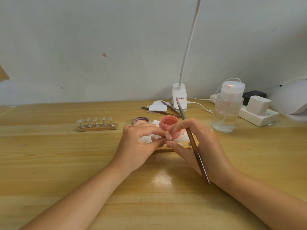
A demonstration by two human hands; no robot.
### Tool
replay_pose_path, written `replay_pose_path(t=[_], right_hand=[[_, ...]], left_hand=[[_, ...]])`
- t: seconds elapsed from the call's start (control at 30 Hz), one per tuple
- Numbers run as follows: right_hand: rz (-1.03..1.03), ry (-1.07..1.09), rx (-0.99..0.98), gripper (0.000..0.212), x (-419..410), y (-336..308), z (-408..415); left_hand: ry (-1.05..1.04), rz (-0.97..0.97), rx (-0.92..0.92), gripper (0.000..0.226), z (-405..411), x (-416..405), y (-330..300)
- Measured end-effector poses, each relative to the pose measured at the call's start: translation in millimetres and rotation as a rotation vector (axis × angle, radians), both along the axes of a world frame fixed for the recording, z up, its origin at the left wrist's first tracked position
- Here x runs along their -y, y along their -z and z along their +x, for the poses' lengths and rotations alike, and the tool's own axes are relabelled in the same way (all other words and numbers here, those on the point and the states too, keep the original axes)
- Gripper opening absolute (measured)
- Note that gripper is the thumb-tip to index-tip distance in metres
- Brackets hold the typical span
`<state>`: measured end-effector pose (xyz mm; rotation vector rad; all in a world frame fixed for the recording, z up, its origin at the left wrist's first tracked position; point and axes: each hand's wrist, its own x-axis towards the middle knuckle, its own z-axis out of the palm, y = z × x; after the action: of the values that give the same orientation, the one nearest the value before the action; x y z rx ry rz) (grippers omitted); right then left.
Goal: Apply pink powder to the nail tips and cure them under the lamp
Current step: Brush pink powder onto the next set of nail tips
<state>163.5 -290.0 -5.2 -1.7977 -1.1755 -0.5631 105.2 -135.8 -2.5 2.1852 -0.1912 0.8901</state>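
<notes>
Nail tips [95, 120] are standing untouched on a wooden holder [97, 127] at the left of the table [49, 163], five in a row on metal stems. Moving right, the left hand [139, 146] is pinching a single nail tip [168, 135] between thumb and forefinger, holding it up over a second holder [167, 149] that is mostly hidden beneath the hands. Just behind, the open pink powder jar [168, 122] is sitting beside its lid [140, 120]. The right hand [197, 143] is meeting that same tip with its fingertips while keeping a brush [193, 143] tucked between its fingers, bristle end pointing away. The step in hand looks like seating or adjusting one tip, before or after powdering; which, I cannot tell. Next, the brush probably needs turning into a working grip and dipping in the jar. The curing lamp [289, 97] is waiting at the far right, behind a clear pump bottle [227, 110].
</notes>
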Motion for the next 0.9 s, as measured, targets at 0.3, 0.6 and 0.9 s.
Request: replay_pose_path(t=[0.3, 0.6, 0.9], right_hand=[[0.049, -0.003, -0.022, 0.033, -0.1, -0.6, -0.7], [0.097, 0.051, -0.201, 0.031, 11.1, 0.0, 13.9], [-0.059, 0.052, -0.195, 0.029, 14.8, 2.1, 21.5]], left_hand=[[-0.01, 0.0, -0.055, 0.021, -3.8, 4.3, -4.5], [-0.054, -0.06, -0.201, 0.053, 0.4, -0.5, 2.0], [-0.025, -0.146, -0.33, 0.043, 6.7, -6.6, 10.3]])
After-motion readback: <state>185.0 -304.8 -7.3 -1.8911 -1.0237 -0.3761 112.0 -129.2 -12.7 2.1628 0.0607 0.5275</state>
